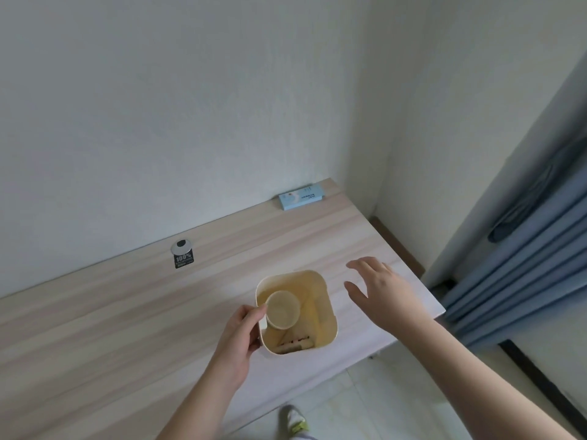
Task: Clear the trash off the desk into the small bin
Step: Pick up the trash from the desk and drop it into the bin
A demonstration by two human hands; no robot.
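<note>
The left hand [236, 338] is nearest, its grip closed on the near-left rim of the small bin [328, 315], which stands on the counter [111, 312] holding a paper cup [282, 309]. The right hand [381, 293] hovers open and empty beside it. The binning step looks finished; next seems a reach for the blue box [301, 196] by the wall, if it is trash.

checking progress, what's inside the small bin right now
Inside the small bin: a paper cup lying against the near-left wall, a flat wrapper at the bottom. The cup hides whatever lies beneath it.

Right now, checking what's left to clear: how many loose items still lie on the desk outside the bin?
2: a blue box by the far wall, and a black tag at back left.
</note>
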